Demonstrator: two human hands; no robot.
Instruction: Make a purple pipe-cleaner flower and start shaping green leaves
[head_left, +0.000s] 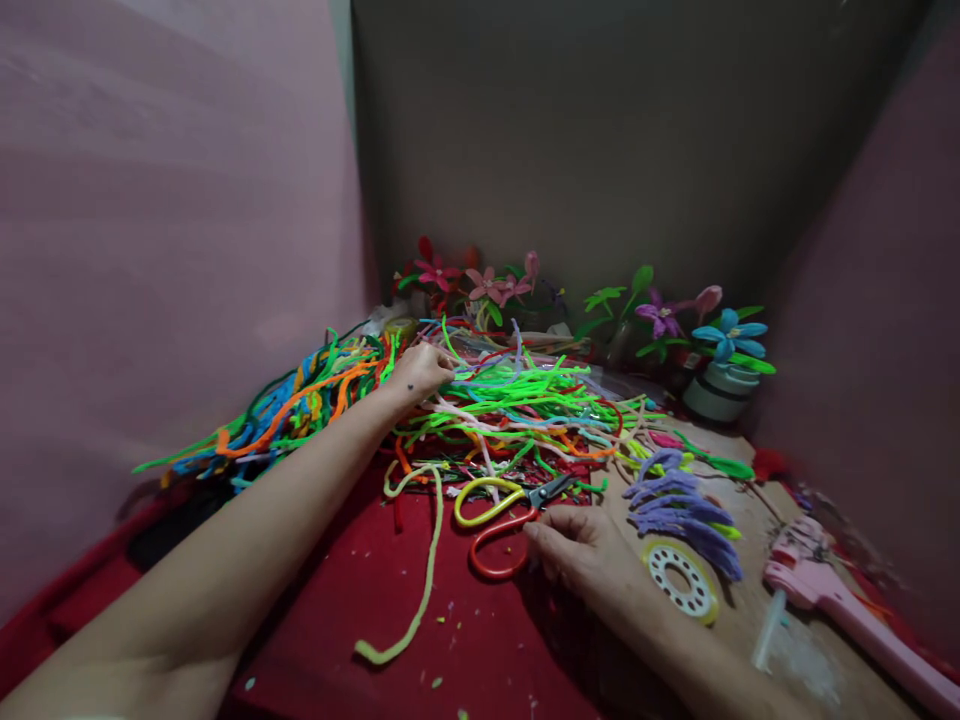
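My left hand reaches into the heap of coloured pipe cleaners, its fingers curled down among the stems. What they grip is hidden behind the hand. Close to the scissors, which have one yellow and one red handle, my right hand has thumb and fingers drawn together beside the red loop. Whether anything is between those fingertips I cannot see. A bent pale yellow pipe cleaner lies alone on the red surface between my arms.
Purple looped pipe-cleaner pieces, a roll of tape and a pink glue gun lie on cardboard at right. Behind stand pipe-cleaner flowers, including a blue flower in a pale pot. Walls enclose the sides and back.
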